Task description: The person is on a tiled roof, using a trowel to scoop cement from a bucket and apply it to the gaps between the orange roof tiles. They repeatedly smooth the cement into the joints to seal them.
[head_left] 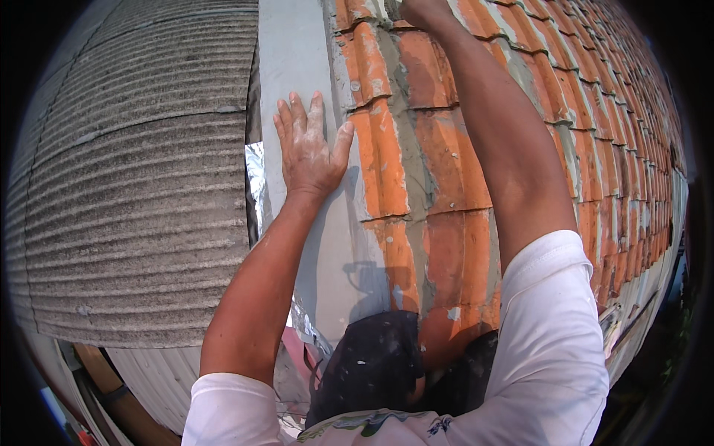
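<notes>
Mortar point(411, 152) already lines the tiles point(455, 163), left hand point(309, 154) spread flat on grey strip point(294, 52); right hand point(425, 11) grip and remaining work, can't tell.

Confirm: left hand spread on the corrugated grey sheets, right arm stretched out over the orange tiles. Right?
Not quite. The head view shows the left hand spread on the smooth pale grey strip, between the corrugated grey sheets and the tiles. The right arm is indeed stretched out over the orange tiles.
</notes>
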`<action>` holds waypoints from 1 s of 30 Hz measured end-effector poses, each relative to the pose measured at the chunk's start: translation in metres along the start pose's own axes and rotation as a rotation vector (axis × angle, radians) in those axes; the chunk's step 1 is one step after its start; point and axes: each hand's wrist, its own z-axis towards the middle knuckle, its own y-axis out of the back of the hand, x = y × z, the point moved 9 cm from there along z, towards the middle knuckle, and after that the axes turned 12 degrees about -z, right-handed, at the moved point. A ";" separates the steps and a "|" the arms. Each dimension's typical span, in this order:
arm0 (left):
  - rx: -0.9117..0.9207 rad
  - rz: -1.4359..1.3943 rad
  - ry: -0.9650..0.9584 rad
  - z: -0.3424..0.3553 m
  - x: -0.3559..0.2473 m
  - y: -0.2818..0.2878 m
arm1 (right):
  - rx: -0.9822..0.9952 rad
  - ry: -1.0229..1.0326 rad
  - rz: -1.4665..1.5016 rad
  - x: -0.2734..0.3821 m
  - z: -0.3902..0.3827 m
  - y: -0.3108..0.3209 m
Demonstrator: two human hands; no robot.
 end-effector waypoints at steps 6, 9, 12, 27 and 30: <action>-0.005 0.017 -0.011 0.000 -0.001 0.002 | -0.012 0.007 0.007 0.004 -0.004 0.002; -0.009 0.029 -0.014 0.000 -0.001 0.001 | -0.009 0.020 0.019 0.005 -0.005 0.002; -0.008 0.022 -0.010 -0.002 -0.001 0.001 | -0.014 0.025 0.015 0.006 -0.004 0.003; -0.015 0.005 -0.013 -0.001 -0.001 0.001 | -0.030 0.041 0.039 0.018 -0.002 -0.009; -0.018 0.005 -0.013 0.000 -0.001 0.002 | -0.059 0.054 0.040 0.021 -0.019 -0.010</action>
